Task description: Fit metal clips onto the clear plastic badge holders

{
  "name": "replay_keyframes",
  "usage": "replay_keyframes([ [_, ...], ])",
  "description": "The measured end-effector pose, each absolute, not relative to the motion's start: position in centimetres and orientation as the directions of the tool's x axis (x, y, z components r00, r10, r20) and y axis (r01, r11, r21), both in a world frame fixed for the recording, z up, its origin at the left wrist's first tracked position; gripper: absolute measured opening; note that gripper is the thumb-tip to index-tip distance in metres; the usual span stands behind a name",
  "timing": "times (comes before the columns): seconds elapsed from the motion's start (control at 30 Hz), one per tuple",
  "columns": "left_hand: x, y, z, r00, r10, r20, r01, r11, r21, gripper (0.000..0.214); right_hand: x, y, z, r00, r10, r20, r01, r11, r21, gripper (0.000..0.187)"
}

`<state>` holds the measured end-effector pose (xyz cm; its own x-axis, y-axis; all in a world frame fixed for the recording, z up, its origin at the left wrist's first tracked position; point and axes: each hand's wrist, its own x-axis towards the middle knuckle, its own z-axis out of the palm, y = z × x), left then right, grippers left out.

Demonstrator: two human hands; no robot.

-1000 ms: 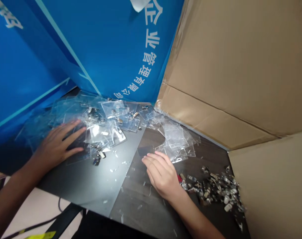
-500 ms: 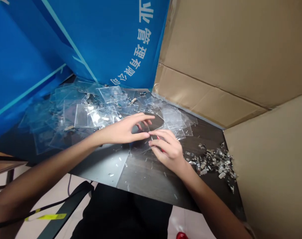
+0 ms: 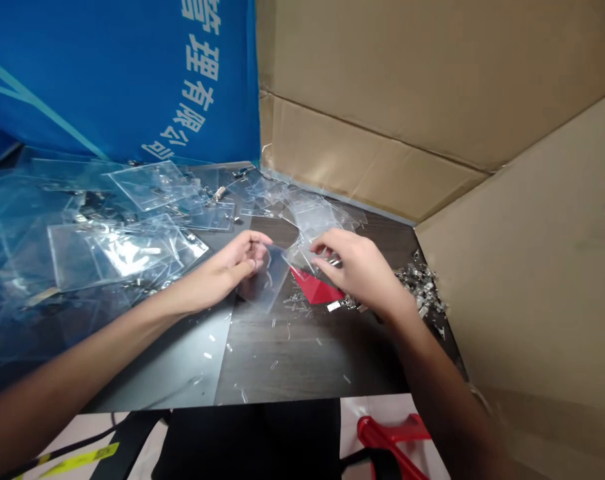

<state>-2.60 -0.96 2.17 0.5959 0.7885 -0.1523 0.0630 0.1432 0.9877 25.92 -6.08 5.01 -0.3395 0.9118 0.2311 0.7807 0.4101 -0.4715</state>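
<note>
Holding the clear sleeve [image 3: 271, 287] inboard of the front edge of the bench [image 3: 302, 373], the left hand [image 3: 240, 260] has parted from the right hand [image 3: 358, 263], whose grip is indeterminate; handling appears one-handed.

Makeshift workspace, cardboard walls [image 3: 407, 80], blue lettered banner [image 3: 107, 73], heaped plastic sleeves [image 3: 72, 257]

A clear, flat plastic sleeve [image 3: 273, 283] slants down from the left grip [image 3: 243, 257]

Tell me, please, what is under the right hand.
Beside the right hand, a red piece and small shiny parts show; whatever lies directly beneath the hand is covered and cannot be seen.
</note>
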Motion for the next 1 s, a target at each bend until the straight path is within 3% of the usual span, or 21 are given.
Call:
replay_keyframes([
  [0.03, -2.4, -0.9, 2.1, 0.567, 0.808, -0.158, 0.035, 0.168, 0.985, 0.033, 26.6, -6.1, 5.5, -0.324, 0.941, 0.094, 0.799, 0.326, -0.506, 0.007],
  [0.13, -2.0, -0.8, 2.0, 0.513, 0.838, -0.185, -0.040, 0.238, 0.970, 0.031, 28.2, -6.5, 6.3, -0.351, 0.909, -0.226, 0.816, 0.179, -0.549, 0.026],
  [0.3, -1.8, -0.8, 2.1, 0.511, 0.846, -0.152, -0.082, 0.224, 0.971, 0.033, 27.6, -7.1, 5.8, -0.352, 0.860, -0.370, 0.867, 0.150, -0.476, 0.040],
  [0.4, -1.8, -1.0, 2.1, 0.538, 0.826, -0.165, -0.089, 0.251, 0.964, 0.034, 26.6, -7.4, 5.2, -0.366, 0.859, -0.359, 0.878, 0.191, -0.439, 0.041],
  [0.57, -1.7, -1.6, 1.5, 0.545, 0.821, -0.171, -0.116, 0.275, 0.954, 0.031, 26.6, -7.5, 5.0, -0.440, 0.832, -0.337, 0.834, 0.240, -0.496, 0.028],
  [0.7, -1.1, -2.2, 1.5, 0.532, 0.836, -0.138, -0.223, 0.295, 0.929, 0.025, 26.7, -6.7, 5.4, -0.467, 0.866, -0.181, 0.724, 0.256, -0.641, 0.013],
  [0.87, -1.0, -2.8, 2.3, 0.584, 0.787, -0.199, -0.345, 0.463, 0.817, 0.043, 24.8, -5.7, 3.7, -0.336, 0.937, 0.091, 0.497, 0.259, -0.828, 0.028],
  [1.0, -1.2, -3.0, 2.6, 0.634, 0.756, -0.166, -0.375, 0.488, 0.788, 0.053, 22.2, -6.5, 1.4, -0.239, 0.966, 0.094, 0.270, 0.159, -0.950, 0.034],
])
